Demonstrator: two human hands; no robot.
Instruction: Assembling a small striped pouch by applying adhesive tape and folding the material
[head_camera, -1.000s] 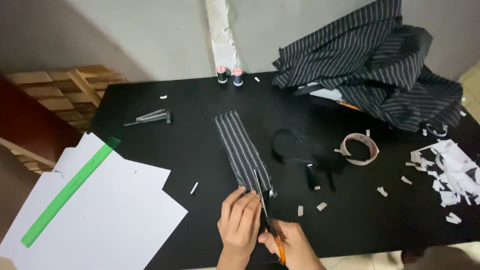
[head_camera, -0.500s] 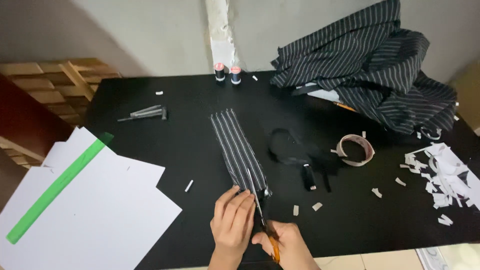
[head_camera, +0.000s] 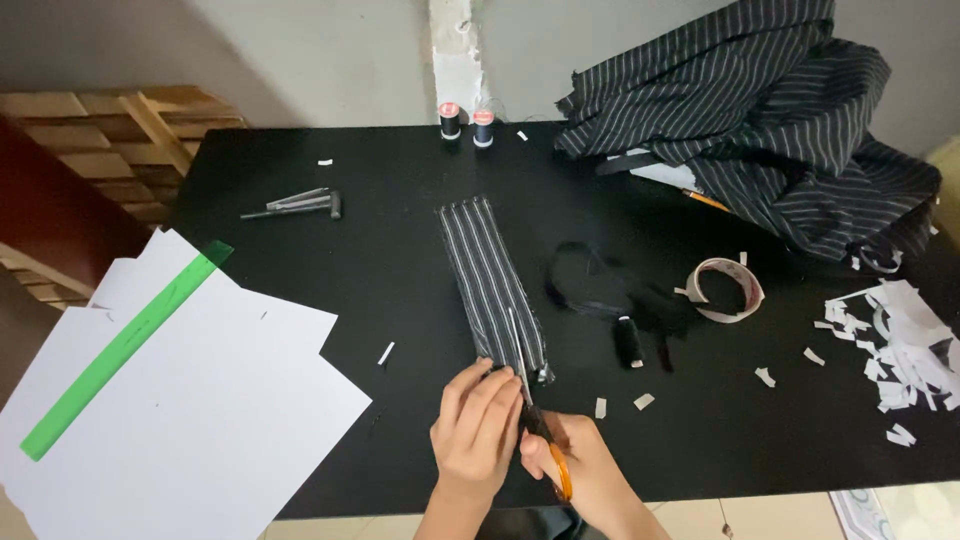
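Observation:
A narrow strip of black pinstriped fabric (head_camera: 490, 275) lies lengthwise on the black table (head_camera: 400, 250). My left hand (head_camera: 477, 425) presses down on the strip's near end. My right hand (head_camera: 580, 470) grips orange-handled scissors (head_camera: 530, 405); their blades point away from me and lie along the strip's near part.
White paper sheets (head_camera: 190, 400) with a green ruler (head_camera: 120, 350) overhang the table's left edge. Two thread spools (head_camera: 466, 122) stand at the back, a grey metal tool (head_camera: 295, 203) at back left. A striped fabric heap (head_camera: 760, 120), tape roll (head_camera: 725, 290), black spool (head_camera: 628, 342), paper scraps (head_camera: 900, 345) lie right.
The view has shifted slightly. Both hands stay at the strip's near end, and the scissors have edged a little further along the fabric.

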